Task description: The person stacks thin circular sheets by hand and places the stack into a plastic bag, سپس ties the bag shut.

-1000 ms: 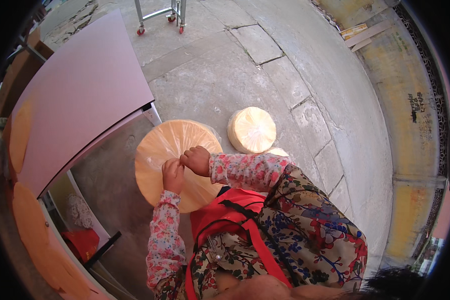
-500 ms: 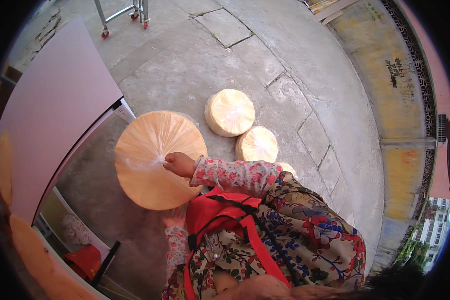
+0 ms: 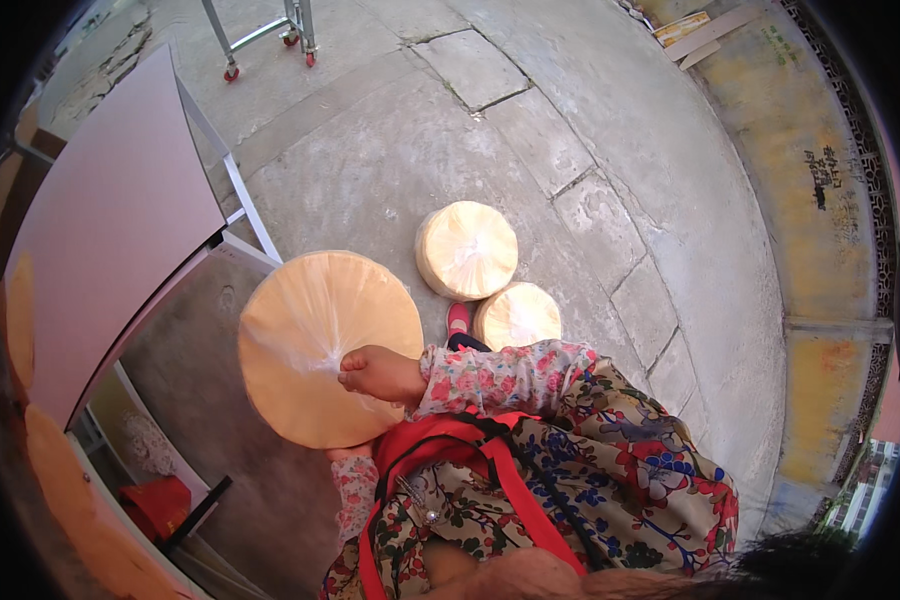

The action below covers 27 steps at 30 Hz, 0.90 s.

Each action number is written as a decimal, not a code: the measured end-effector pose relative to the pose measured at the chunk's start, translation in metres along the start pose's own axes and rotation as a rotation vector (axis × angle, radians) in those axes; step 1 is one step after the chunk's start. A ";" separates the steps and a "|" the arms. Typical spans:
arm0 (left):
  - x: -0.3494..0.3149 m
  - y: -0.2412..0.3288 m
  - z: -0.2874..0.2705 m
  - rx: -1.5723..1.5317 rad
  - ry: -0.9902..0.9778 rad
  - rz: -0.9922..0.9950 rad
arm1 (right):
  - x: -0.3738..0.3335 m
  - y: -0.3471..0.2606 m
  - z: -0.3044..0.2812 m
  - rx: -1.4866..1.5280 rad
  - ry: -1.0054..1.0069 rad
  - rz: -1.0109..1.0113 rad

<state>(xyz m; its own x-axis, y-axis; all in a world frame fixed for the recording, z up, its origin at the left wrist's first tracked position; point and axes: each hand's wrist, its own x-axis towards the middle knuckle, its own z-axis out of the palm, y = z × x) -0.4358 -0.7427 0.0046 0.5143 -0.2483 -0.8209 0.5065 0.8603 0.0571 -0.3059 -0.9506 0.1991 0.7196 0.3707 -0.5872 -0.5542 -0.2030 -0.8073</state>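
A large round, flat-topped stack of tan sheets in clear plastic wrap (image 3: 310, 310) hangs in front of me. My right hand (image 3: 380, 374) is closed on the gathered plastic at the middle of its top. At the stack's near edge, my left hand (image 3: 352, 452) reaches against or under it, with its fingers hidden by the stack. Two smaller-looking wrapped round stacks of the same kind stand on the ground beyond my right arm: the farther stack (image 3: 467, 250) and the nearer stack (image 3: 519, 315), side by side.
To the left stands a pale pink tabletop (image 3: 120, 210) on white legs, with a red item (image 3: 157, 515) below it. A metal frame on red casters (image 3: 270, 38) is at the far left. My pink shoe (image 3: 458, 318) is near the stacks. A stained yellow wall (image 3: 835, 400) runs along the right.
My left hand has moved up to the large stack's near edge, its fingers now out of sight. The view has shifted, and my pink shoe has come into sight beside the ground stacks.
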 end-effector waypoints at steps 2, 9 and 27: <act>-0.020 -0.018 0.033 0.043 -0.027 -0.005 | -0.020 -0.007 -0.038 0.001 -0.023 0.026; -0.001 -0.106 0.142 0.216 0.006 -0.109 | -0.093 0.042 -0.195 0.327 0.132 0.195; 0.065 -0.066 -0.020 0.947 0.937 -0.157 | -0.109 0.429 -0.595 -1.136 0.529 0.334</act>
<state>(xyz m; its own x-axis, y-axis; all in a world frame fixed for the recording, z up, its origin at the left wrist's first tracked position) -0.4495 -0.8065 -0.0637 -0.0642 0.4089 -0.9103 0.9928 0.1188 -0.0167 -0.3728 -1.6176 -0.1186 0.8376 -0.1944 -0.5105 -0.2620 -0.9630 -0.0632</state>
